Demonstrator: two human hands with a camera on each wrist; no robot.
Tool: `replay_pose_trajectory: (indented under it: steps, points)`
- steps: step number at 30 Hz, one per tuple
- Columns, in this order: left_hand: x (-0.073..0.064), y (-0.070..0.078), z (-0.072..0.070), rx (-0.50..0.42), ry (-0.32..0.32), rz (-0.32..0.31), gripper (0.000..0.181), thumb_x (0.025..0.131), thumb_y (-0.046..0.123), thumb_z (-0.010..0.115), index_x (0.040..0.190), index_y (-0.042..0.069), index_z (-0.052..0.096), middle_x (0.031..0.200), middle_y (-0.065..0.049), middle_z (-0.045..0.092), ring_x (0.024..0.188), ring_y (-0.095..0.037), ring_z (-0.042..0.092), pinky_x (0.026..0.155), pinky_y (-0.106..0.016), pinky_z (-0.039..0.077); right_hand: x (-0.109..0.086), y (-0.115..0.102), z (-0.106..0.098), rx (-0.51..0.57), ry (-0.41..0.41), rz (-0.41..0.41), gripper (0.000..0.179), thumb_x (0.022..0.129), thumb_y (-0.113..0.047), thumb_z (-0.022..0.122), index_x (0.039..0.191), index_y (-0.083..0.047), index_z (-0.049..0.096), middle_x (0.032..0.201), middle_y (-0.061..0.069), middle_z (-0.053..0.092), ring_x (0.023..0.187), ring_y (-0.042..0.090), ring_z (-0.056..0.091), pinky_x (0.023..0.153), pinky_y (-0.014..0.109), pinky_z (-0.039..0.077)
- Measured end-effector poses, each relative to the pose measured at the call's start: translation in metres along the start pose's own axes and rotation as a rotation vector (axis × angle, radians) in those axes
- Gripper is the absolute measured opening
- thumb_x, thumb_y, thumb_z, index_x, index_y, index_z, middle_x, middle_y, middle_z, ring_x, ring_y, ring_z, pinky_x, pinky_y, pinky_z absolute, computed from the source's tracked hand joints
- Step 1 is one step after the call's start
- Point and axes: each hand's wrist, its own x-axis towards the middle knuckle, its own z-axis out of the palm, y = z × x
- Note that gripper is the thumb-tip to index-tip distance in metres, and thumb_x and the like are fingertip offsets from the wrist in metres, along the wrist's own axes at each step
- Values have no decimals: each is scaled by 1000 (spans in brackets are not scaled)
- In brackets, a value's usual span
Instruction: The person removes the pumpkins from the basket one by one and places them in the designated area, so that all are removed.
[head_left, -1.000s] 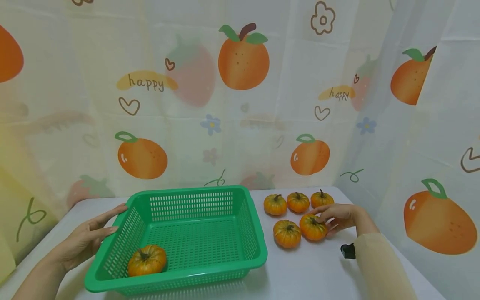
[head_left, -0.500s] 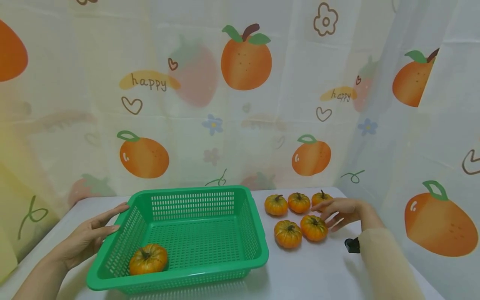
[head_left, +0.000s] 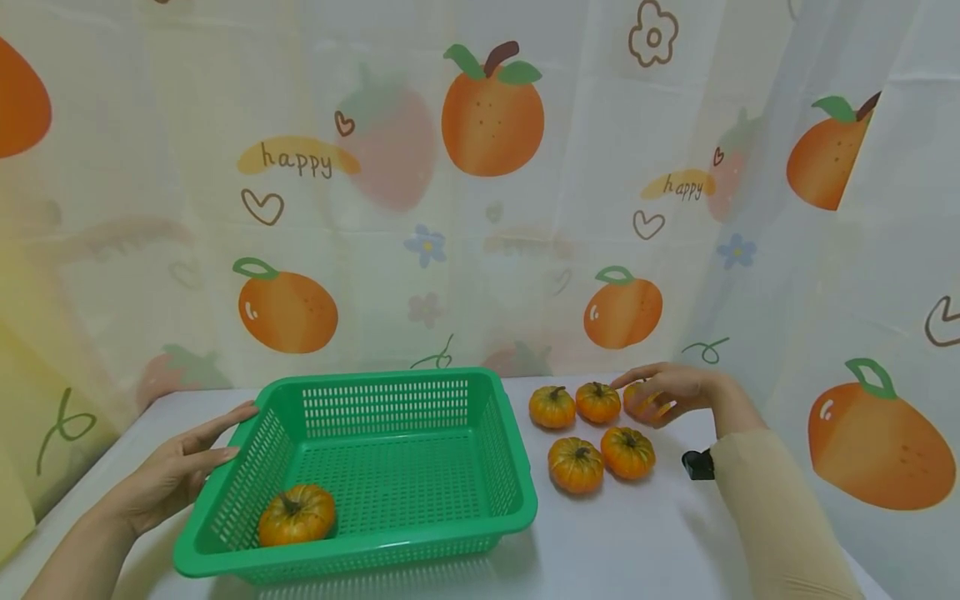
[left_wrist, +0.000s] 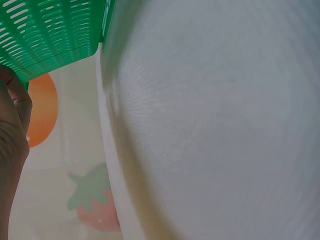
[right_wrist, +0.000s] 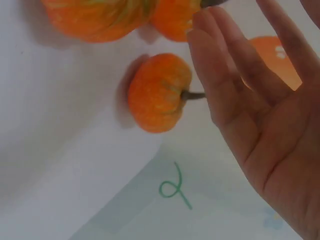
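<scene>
A green perforated plastic basket (head_left: 517, 467) stands on the table, with one small orange pumpkin (head_left: 297, 515) in its near left corner. My left hand (head_left: 168, 479) holds the basket's left rim, thumb and fingertips at its edge. To the right of the basket, several more pumpkins lie in two rows, among them a front left one (head_left: 576, 465) and a front right one (head_left: 628, 453). My right hand (head_left: 678, 392) is over the back right pumpkin (head_left: 637, 400), partly covering it. In the right wrist view its fingers are extended beside a pumpkin (right_wrist: 160, 94) and its stem, gripping nothing.
A white cloth covers the table (head_left: 622, 542). Behind and to the right hangs a pale curtain (head_left: 480, 250) printed with fruit. A black device (head_left: 697, 465) sits at the right wrist, by the beige sleeve (head_left: 772, 508).
My right hand has left the front right pumpkin and moved back to over the back right one. My left hand, the basket and the pumpkins stay where they were.
</scene>
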Motion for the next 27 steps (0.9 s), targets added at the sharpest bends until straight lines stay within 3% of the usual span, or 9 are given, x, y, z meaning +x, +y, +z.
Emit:
replay_pose_trajectory:
  steps: [3, 6, 9, 13, 16, 19, 27]
  points:
    - [0, 0, 0, -4, -2, 2, 57, 106, 3, 31, 154, 35, 34, 146, 39, 36, 100, -8, 72, 84, -28, 61, 3, -12, 2, -33, 1, -18, 56, 93, -26, 62, 146, -15, 48, 137, 14, 49, 88, 21, 55, 85, 35, 54]
    - [0, 0, 0, -7, -4, 5, 58, 106, 3, 30, 154, 35, 33, 147, 39, 35, 100, -8, 72, 84, -28, 61, 8, -22, 5, -61, -3, -40, 55, 94, -26, 62, 146, -15, 49, 128, 17, 56, 88, 22, 57, 78, 31, 52]
    - [0, 0, 0, -3, -1, 4, 58, 106, 3, 30, 154, 36, 32, 146, 39, 35, 100, -8, 72, 84, -27, 61, 11, -32, 8, -85, -3, -91, 52, 95, -26, 62, 144, -15, 50, 130, 20, 58, 95, 25, 59, 77, 29, 52]
    - [0, 0, 1, 3, 10, 0, 58, 106, 3, 31, 154, 36, 33, 146, 39, 35, 100, -8, 71, 84, -28, 61, 14, -47, 15, -95, -10, -167, 50, 95, -26, 60, 143, -16, 49, 143, 21, 52, 111, 31, 59, 90, 37, 56]
    - [0, -1, 0, 5, 12, 3, 58, 106, 3, 31, 154, 36, 33, 147, 38, 35, 100, -8, 71, 84, -28, 61, 15, -61, 21, -107, -4, -224, 49, 95, -26, 58, 142, -16, 50, 140, 19, 55, 111, 28, 62, 96, 43, 57]
    - [0, -1, 0, -2, 5, 9, 58, 106, 3, 31, 155, 35, 32, 148, 38, 34, 100, -8, 72, 84, -28, 61, 16, -74, 28, -152, 3, -300, 47, 96, -25, 56, 142, -15, 50, 136, 18, 58, 109, 22, 65, 95, 42, 58]
    - [0, -2, 0, -29, -18, 14, 58, 106, 2, 30, 154, 34, 33, 147, 38, 34, 101, -10, 72, 85, -29, 61, 25, -105, 45, -151, 7, -430, 45, 96, -23, 60, 140, -18, 52, 138, 17, 58, 118, 30, 63, 92, 42, 60]
